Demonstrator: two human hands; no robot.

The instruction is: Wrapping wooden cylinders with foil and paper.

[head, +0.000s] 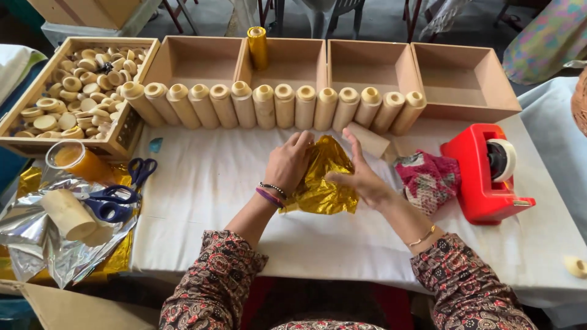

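Note:
A crumpled sheet of gold foil [324, 177] lies on the white cloth at the middle of the table, wrapped around something hidden inside it. My left hand [288, 162] presses on its left side, fingers curled over the foil. My right hand [358, 174] grips its right edge, fingers stretched up along it. Just behind my right hand a pale wooden bottle [369, 140] lies on its side. A long row of the same cream bottles [275, 105] stands along the far side of the cloth.
Several open wooden boxes [370, 64] stand behind the row; the left box [73, 85] holds many wooden caps. A gold-wrapped bottle [257, 46] stands upright. A red tape dispenser [486, 174] and patterned cloth [428, 178] sit right. Blue scissors [119, 195], silver foil [36, 235] and an orange roll [76, 160] lie left.

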